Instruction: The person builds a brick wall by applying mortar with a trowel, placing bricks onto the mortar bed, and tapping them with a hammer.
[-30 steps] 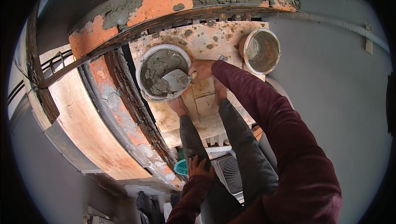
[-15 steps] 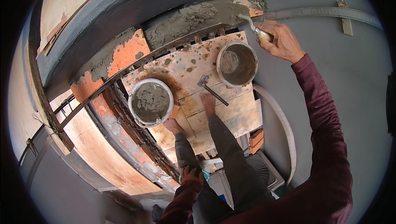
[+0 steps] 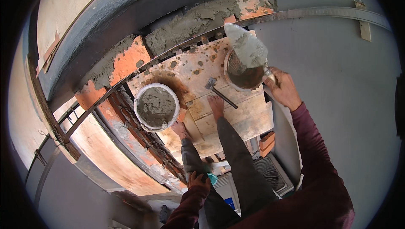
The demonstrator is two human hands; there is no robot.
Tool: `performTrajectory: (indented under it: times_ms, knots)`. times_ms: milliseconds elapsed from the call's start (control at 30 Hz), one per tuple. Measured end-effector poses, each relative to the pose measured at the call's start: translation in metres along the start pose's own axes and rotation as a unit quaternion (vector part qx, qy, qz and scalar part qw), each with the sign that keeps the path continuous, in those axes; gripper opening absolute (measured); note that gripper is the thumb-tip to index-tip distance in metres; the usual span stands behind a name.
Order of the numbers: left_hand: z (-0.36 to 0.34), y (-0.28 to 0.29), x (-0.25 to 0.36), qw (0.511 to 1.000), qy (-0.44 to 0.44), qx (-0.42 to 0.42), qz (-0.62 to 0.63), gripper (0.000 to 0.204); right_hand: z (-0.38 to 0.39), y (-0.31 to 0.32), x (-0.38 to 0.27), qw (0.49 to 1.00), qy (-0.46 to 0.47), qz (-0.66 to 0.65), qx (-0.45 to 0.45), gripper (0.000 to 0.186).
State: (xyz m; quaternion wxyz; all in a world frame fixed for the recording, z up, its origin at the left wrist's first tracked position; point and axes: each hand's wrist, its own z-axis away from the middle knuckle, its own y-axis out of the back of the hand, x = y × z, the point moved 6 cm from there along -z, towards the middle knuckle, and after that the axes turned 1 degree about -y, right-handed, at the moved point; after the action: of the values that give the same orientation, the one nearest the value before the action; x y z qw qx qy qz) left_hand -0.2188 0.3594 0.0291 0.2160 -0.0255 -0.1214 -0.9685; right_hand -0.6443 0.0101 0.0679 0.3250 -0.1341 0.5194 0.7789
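Observation:
My right hand [image 3: 283, 89] is closed round the handle of a trowel [image 3: 249, 48]. The trowel's broad blade, smeared with grey mortar, hangs over a bucket [image 3: 228, 77] on the right, hiding part of it. My left hand [image 3: 198, 182] holds nothing and lies on my left leg near the knee, fingers slightly spread. Wet mortar [image 3: 181, 31] is spread along the ledge ahead, between orange bricks [image 3: 131, 60] on the left and another mortar-smeared brick [image 3: 253, 8] on the right. A white-rimmed bucket [image 3: 136, 107] on the left contains grey mortar.
Both buckets stand on a plank platform [image 3: 244, 119] under my bare feet. A hammer [image 3: 221, 93] lies between them. A curved metal strip [image 3: 320, 13] crosses in front of the ledge. Below are stacked bricks [image 3: 266, 143] and an air-conditioner unit [image 3: 272, 174]. A grey wall [image 3: 337, 102] rises at right.
My right hand has drawn the trowel back from the mortar on the ledge, toward me, turning its blade over the right bucket. My left hand stays on my leg.

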Motion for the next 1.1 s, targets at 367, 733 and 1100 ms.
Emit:
performTrajectory:
  times_ms: [367, 733, 1100]
  knots:
    - [-0.005, 0.025, -0.008, 0.998, -0.048, 0.001, -0.043, 0.052, -0.080, -0.128, 0.006, 0.929, -0.121, -0.349, -0.034, 0.034]
    - [0.000, 0.042, -0.021, 0.997, -0.066, -0.034, -0.009, 0.056, 0.010, -0.044, -0.062, 0.956, -0.026, 0.292, 0.024, 0.039]
    - [-0.005, 0.040, -0.018, 0.997, -0.037, -0.058, 0.035, 0.059, -0.067, 0.011, -0.185, 0.841, 0.162, 0.508, 0.094, 0.038]
